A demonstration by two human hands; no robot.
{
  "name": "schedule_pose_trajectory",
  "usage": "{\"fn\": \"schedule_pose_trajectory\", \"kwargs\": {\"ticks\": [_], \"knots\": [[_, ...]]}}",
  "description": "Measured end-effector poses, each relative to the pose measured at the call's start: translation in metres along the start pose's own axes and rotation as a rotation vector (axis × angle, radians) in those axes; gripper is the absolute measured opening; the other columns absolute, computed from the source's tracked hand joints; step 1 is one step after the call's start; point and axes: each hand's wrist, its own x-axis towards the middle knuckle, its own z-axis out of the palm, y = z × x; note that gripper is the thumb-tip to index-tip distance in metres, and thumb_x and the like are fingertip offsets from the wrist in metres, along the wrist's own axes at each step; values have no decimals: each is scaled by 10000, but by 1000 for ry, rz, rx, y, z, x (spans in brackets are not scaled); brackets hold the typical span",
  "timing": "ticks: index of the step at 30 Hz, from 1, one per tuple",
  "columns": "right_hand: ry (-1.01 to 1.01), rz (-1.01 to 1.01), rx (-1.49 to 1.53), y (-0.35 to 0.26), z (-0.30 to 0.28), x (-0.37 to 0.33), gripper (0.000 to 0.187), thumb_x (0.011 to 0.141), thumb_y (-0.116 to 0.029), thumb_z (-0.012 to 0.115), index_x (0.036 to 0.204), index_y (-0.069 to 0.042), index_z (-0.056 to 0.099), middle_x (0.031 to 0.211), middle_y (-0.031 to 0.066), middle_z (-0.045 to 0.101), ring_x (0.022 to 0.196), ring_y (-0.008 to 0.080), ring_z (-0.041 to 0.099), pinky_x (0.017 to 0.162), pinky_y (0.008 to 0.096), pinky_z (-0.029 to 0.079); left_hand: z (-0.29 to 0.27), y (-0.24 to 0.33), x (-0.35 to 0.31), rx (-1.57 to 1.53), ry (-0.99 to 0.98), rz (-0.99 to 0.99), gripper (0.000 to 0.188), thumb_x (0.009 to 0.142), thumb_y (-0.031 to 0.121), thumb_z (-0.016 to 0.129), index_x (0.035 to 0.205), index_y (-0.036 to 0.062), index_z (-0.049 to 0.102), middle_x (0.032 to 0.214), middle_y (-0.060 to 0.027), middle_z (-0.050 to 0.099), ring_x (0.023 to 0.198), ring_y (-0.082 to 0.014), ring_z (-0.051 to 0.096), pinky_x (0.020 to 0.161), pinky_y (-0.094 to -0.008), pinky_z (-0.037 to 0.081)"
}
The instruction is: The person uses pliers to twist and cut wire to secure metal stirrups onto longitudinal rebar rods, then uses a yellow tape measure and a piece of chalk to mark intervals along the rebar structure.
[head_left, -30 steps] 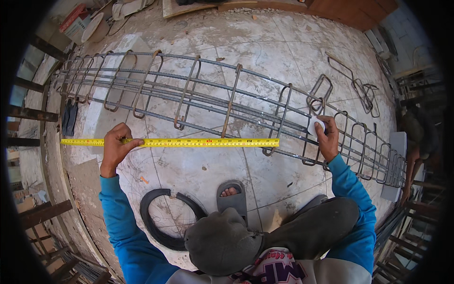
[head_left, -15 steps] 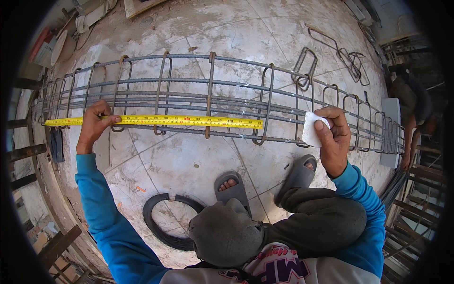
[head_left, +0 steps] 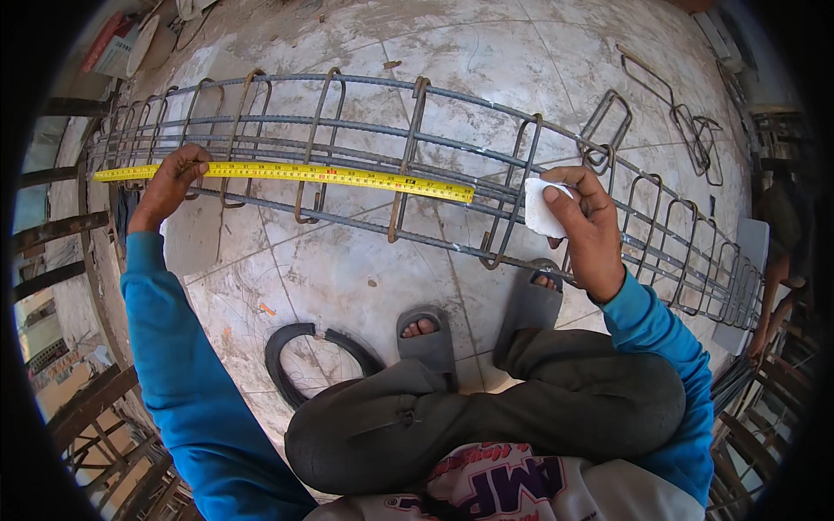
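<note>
A long cage of ribbed steel bars [head_left: 410,143] with bent stirrups lies across the floor in front of me. My left hand [head_left: 176,181] pinches an extended yellow measuring tape [head_left: 330,175] between thumb and fingers near the cage's left part. The tape runs rightward along the middle bars, its free end beyond the central stirrup. In my right hand [head_left: 591,227], a flat white chalk-like chunk [head_left: 544,208] is gripped between thumb and fingers, over the bars just right of the tape's end. Small white marks show on several bars.
A black wire coil [head_left: 280,365] lies near my sandalled feet. Loose bent stirrups [head_left: 599,115] rest beyond the cage at right. Pale blocks stand under the cage's left part [head_left: 193,236] and right end [head_left: 752,247]. Another person's arm [head_left: 776,300] is at the far right.
The tape has shifted from the near lower bar up to the middle bars, with my left hand. My right hand and the white chunk have moved left, closer to the tape's end.
</note>
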Motion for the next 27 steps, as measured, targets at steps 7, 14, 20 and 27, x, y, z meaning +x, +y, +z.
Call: {"fn": "schedule_pose_trajectory", "kwargs": {"ticks": [7, 14, 20, 27], "knots": [[152, -122, 96, -5, -19, 74, 214, 961, -176, 613, 1128, -42, 619, 814, 28, 669, 641, 49, 553, 498, 217, 413, -18, 15, 34, 259, 176, 71, 91, 979, 78, 536, 1050, 46, 583, 974, -94, 596, 949, -221, 565, 1020, -374, 394], [65, -72, -83, 2, -48, 117, 206, 952, -169, 624, 1117, -45, 620, 707, -33, 569, 568, 31, 474, 471, 208, 369, 8, 42, 74, 476, 482, 234, 78, 941, 40, 519, 957, 96, 572, 983, -77, 610, 1057, -309, 555, 1067, -624, 259], [-63, -78, -322, 8, -64, 143, 162, 944, -134, 623, 1073, -37, 616, 748, -25, 575, 603, 33, 466, 516, 215, 376, 33, 10, 108, 437, 552, 340, 79, 894, 6, 540, 943, 59, 572, 939, -110, 576, 989, -327, 542, 880, -443, 416], [-107, -79, -441, 25, -39, 174, 185, 934, -116, 633, 1089, -18, 613, 733, -5, 591, 649, 50, 499, 578, 232, 409, 64, -5, 117, 331, 610, 329, 147, 872, -35, 562, 997, 27, 607, 975, -189, 564, 1006, -391, 524, 886, -431, 436]]}}
